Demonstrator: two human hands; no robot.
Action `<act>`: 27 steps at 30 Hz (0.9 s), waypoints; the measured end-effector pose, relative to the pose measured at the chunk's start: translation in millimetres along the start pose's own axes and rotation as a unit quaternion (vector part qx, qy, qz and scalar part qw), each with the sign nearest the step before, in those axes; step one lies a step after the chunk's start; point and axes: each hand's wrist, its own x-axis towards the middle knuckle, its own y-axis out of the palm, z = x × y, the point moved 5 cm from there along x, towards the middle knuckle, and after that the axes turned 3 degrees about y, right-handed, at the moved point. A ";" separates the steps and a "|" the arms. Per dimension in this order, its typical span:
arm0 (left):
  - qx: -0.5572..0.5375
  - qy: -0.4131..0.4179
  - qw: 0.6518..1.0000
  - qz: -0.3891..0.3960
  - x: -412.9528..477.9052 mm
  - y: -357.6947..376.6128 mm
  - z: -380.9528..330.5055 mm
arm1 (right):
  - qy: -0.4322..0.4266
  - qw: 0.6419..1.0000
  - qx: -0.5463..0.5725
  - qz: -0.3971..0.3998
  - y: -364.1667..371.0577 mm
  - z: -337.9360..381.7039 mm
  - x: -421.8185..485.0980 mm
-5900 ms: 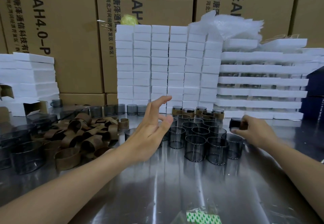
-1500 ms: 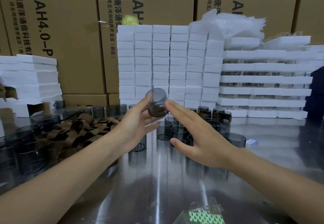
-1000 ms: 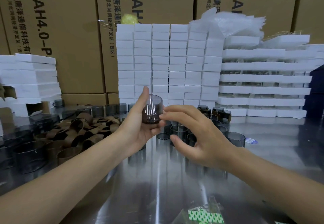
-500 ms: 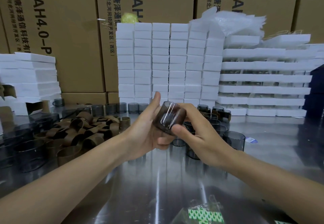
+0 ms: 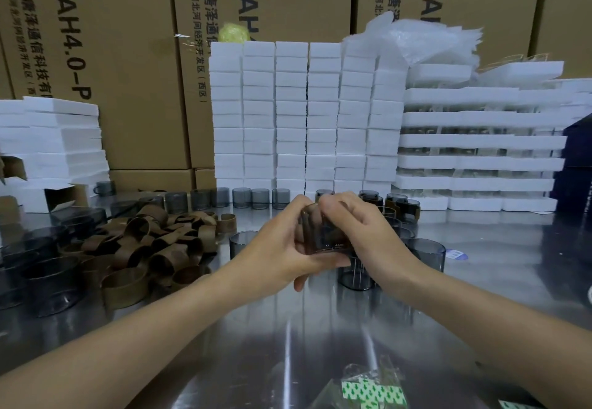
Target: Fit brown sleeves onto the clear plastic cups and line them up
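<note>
Right at the near edge of the shiny metal table [image 5: 288, 344] lies a small clear packet with green and white marks [image 5: 373, 392]. Two bare arms reach out over the table and meet in the middle.

The left hand [image 5: 282, 248] and the right hand [image 5: 362, 235] both hold one cup [image 5: 323, 246] up off the table. The left fingers curl round it from the left and from under. The right fingers curl over its top and right side. A brown sleeve [image 5: 330, 232] shows round the cup between the hands. I cannot tell if it is all the way on.

Just under and beside the hands stand bare cups [image 5: 427, 254] of smoky clear plastic, upright on the table. One more stands just left of the left hand.

To the left is a loose heap of brown sleeves [image 5: 153, 248], tipped every way. Left of the heap are some bigger dark cups [image 5: 51, 280].

Farther back, a row of cups [image 5: 240, 197] stands side by side. Behind the right hand stand a few sleeved cups [image 5: 400, 206], close together.

Behind them rise tall stacks of white foam blocks [image 5: 307, 113], with flat foam trays [image 5: 480, 142] piled to the right and crumpled plastic bags [image 5: 426, 36] on top. Big cardboard boxes [image 5: 128, 56] fill the back.
</note>
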 end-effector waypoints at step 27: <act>-0.379 -0.196 0.903 0.047 2.9 -6.2 -7.9 | -0.183 0.957 -0.212 -0.075 -17.3 12.0 -2.0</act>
